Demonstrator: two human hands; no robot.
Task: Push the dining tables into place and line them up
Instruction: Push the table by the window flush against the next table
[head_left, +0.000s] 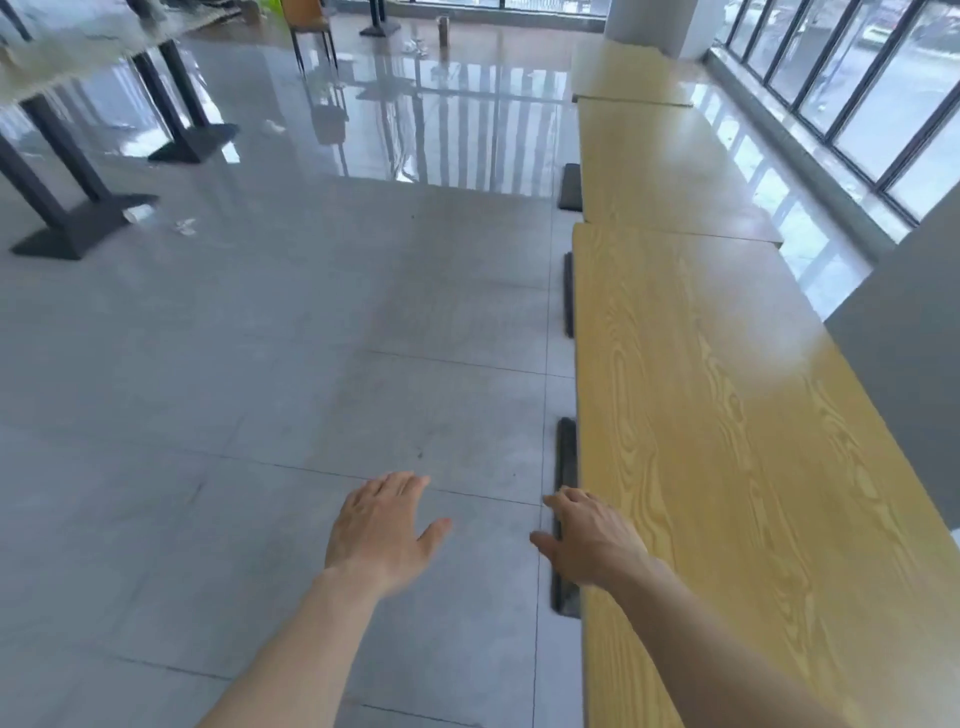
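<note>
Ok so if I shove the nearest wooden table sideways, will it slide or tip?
The nearest table will probably slide: the tiled floor looks glossy. Tipping seems unlikely, since flat dark bases show beneath it. Likely heavy; neither the left hand nor the right hand grips anything.

glossy yellow wood-grain table top (727, 415) beside smooth, shiny grey floor tiles (260, 364).

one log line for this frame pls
left hand: open, over floor | right hand: open, at nearest wooden table left edge | tables: in row

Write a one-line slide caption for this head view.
Both open hands, left hand and right hand, hover beside the nearest wooden table in a window-side row.
</note>
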